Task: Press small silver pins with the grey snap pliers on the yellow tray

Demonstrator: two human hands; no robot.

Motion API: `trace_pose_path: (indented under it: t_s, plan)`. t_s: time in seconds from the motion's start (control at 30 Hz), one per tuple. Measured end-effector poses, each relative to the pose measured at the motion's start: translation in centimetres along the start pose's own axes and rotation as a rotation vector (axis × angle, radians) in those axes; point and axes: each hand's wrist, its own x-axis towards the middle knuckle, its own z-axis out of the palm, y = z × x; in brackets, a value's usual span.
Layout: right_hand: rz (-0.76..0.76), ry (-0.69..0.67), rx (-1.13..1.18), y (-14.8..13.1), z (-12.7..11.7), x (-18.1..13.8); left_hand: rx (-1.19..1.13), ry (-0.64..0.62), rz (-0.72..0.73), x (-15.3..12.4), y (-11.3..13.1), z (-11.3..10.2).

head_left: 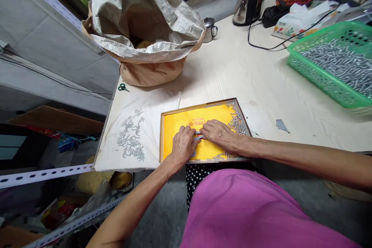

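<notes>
Both of my hands are over a shallow tray [162,139] with a brown rim and a yellow printed lining [177,120]. My left hand [183,144] is closed, its fingers bent at the end of a thin blue-grey strip [198,136]. From the other side my right hand [218,133] meets it, fingers curled and pressed down around the strip's far end. What kind of thing the strip is stays hidden by the fingers. Small silvery metal pins [236,122] are heaped along the tray's right side and lower edge.
Loose pins [130,139] lie on a white cloth [157,104] at left. Behind stand a large sack [151,71], green scissors [123,87], a lidded metal cup [208,33] and a kettle [250,0]. A green basket [316,79] of pins stands right.
</notes>
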Motion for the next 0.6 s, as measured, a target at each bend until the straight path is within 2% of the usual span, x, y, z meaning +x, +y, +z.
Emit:
trace_pose_path:
  t_s: [0.1,0.2,0.27,0.37,0.47,0.6]
  plan:
    - [0.017,0.094,0.063,1.2,-0.2,0.3,-0.057,0.086,-0.006,-0.2,-1.0,0.3]
    - [0.01,0.125,0.126,2.5,-0.1,0.8,-0.119,0.171,0.055,-1.3,-1.2,0.6]
    - [0.044,0.108,0.107,3.2,0.1,1.5,-0.132,0.192,0.113,-2.3,-0.2,0.9]
    - [0.047,0.044,0.018,4.1,0.3,3.1,-0.182,0.16,0.185,-3.7,2.2,1.7]
    - [0.006,0.017,-0.072,4.9,-0.1,4.7,-0.256,0.141,0.172,-4.5,4.2,2.6]
    - [-0.013,0.05,-0.134,4.7,-1.0,5.3,-0.312,0.162,0.138,-5.1,4.9,3.1]
